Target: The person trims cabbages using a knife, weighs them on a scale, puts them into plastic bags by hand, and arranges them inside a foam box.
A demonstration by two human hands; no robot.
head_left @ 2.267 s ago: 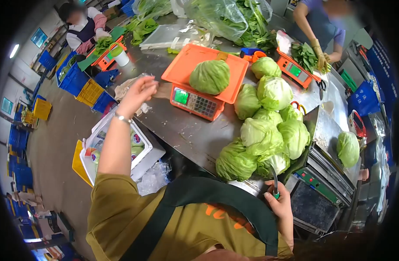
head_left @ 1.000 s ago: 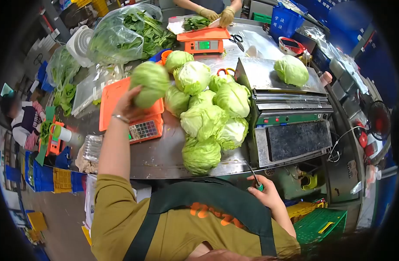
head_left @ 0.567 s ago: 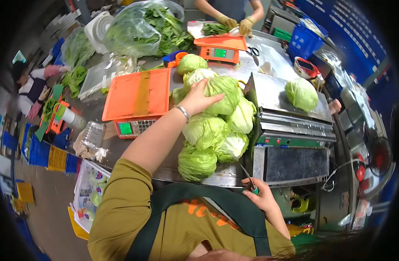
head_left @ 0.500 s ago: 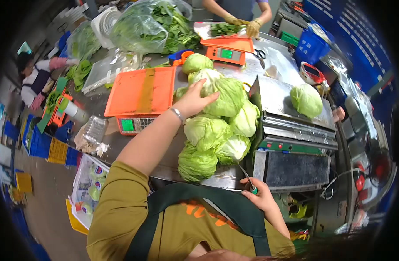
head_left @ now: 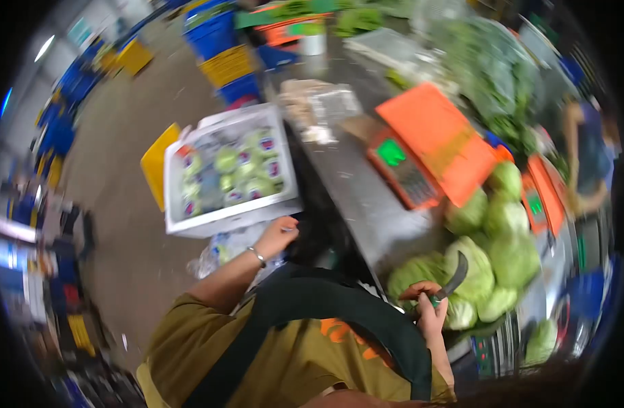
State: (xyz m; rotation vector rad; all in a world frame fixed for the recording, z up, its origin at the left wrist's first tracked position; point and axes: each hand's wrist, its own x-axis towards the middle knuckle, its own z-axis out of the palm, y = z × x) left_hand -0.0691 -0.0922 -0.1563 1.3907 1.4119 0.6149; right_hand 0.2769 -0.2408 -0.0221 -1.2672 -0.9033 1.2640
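Note:
My left hand (head_left: 276, 236) is beside the near wall of a white foam box (head_left: 234, 214), which holds several wrapped lettuces (head_left: 226, 160). Its fingers are curled closed, and whatever may be inside them is hidden. In my right hand (head_left: 429, 311) is a knife (head_left: 455, 275) with a short curved blade and a green handle, the blade pointing up and away from me. Right behind the blade, a pile of iceberg lettuces (head_left: 513, 258) lies on the metal table (head_left: 356, 187).
An orange scale (head_left: 431, 146) stands beyond the lettuces, with a second scale (head_left: 545, 194) to its right. A person (head_left: 587, 149) works at the far right. Bagged greens (head_left: 485, 64) lie at the back. Blue crates (head_left: 213, 30) stand at the upper left.
My view has swung left towards the foam box. My left hand has left the lettuces, where it was spread, and is closed by the box. The knife stays in my right hand, blade raised.

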